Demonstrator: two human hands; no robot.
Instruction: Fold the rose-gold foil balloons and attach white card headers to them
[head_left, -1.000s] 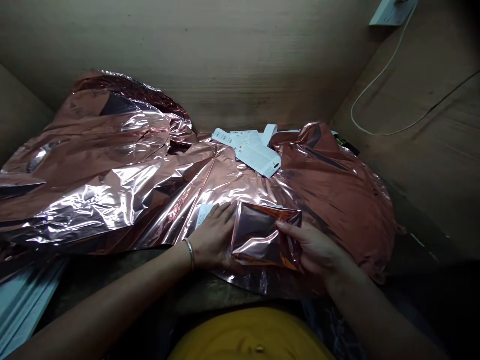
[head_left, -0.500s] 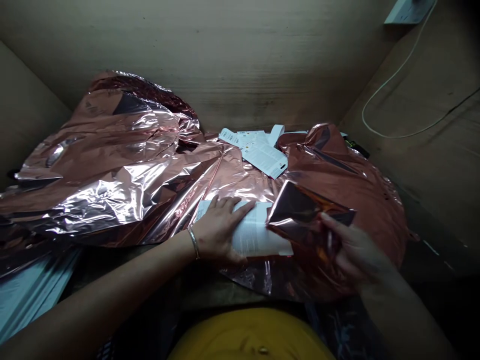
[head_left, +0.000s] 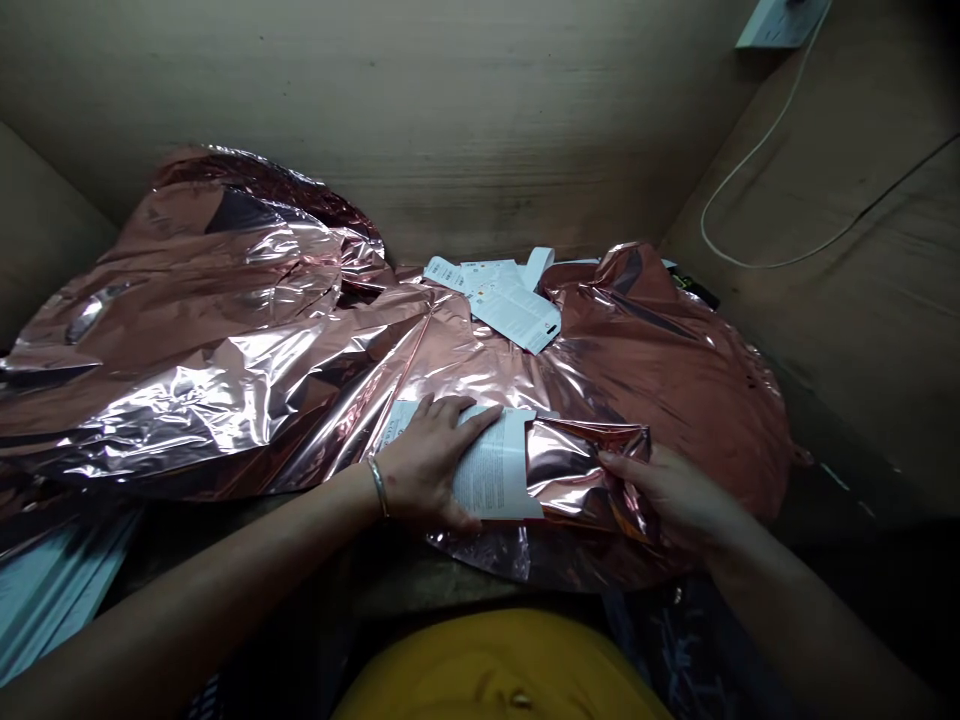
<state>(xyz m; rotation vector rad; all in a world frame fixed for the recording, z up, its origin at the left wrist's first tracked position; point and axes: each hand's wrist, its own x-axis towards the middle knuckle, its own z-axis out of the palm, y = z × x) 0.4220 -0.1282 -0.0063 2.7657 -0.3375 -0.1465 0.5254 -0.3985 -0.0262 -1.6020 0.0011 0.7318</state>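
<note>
A white printed packet point(head_left: 496, 470) lies on the rose-gold foil in front of me. My left hand point(head_left: 431, 455), a bangle at its wrist, rests across the packet's left part with its fingers spread flat. At the packet's right edge sits a folded piece of shiny rose-gold foil point(head_left: 574, 465). Its left end meets the packet's edge; whether it reaches inside I cannot tell. My right hand point(head_left: 667, 490) is closed on the foil's right end, thumb on top, the other fingers mostly hidden.
Large crinkled rose-gold foil point(head_left: 225, 330) covers most of the surface. Several white printed cards point(head_left: 517, 310) lie on it near the back board point(head_left: 450, 120). A paper stack point(head_left: 60, 580) is at lower left. A white cable point(head_left: 705, 210) hangs at right from a box point(head_left: 780, 22).
My right hand has lowered and levelled the folded foil, which was tilted over the packet's right end. Its left end now lines up with the packet's edge. My left hand stays on the packet.
</note>
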